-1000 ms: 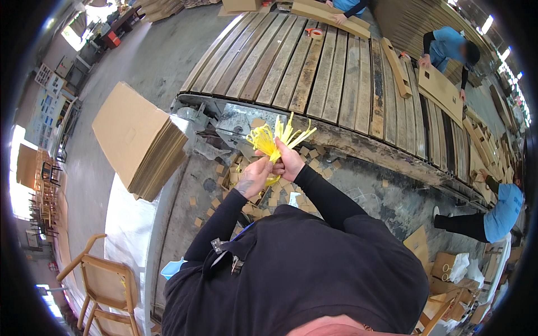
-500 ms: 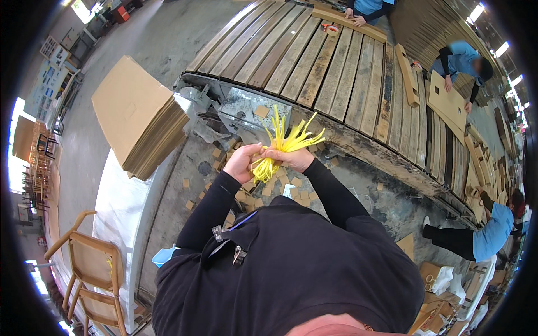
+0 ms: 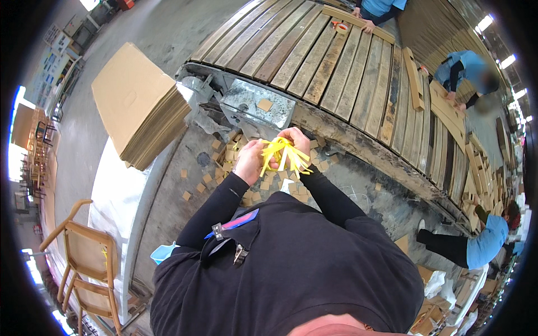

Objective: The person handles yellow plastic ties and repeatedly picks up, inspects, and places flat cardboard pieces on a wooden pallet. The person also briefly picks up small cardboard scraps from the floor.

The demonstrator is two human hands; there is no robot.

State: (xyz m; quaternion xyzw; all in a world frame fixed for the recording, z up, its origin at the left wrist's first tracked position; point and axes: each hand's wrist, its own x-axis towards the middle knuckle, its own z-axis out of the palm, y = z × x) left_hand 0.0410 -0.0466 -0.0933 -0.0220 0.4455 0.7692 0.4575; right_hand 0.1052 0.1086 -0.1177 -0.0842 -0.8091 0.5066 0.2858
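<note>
As the left hand (image 3: 247, 162) and right hand (image 3: 297, 138) pinched the yellow strips (image 3: 282, 152) between them, a firm, close grip seemed best for keeping them bunched.

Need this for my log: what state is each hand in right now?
Left hand: closed, holding the bundle of yellow strips.
Right hand: closed, holding the same bundle.

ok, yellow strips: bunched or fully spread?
Bunched, ends splayed: strips gather between left hand and right hand, loose ends fanning out.
</note>
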